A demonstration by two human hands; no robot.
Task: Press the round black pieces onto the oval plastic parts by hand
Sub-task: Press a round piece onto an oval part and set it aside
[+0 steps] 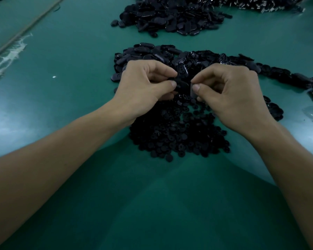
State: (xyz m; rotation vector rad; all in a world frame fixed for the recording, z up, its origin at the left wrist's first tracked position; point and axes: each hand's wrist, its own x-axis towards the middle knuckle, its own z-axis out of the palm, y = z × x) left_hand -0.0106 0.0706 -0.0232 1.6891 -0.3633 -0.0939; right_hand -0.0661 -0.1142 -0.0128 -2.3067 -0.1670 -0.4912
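Dim green bench mat underneath, with heap of round black pieces directly below both wrists and heap of oval plastic parts just beyond the knuckles. Curled left hand pinching one oval part between thumb and forefinger; curled right hand pinching what looks like a round piece edge-on, almost touching that oval part. Likely to seat crooked or pop loose into the heap below if pressed off-centre, given black on black in poor light and fingertips covering the joint.
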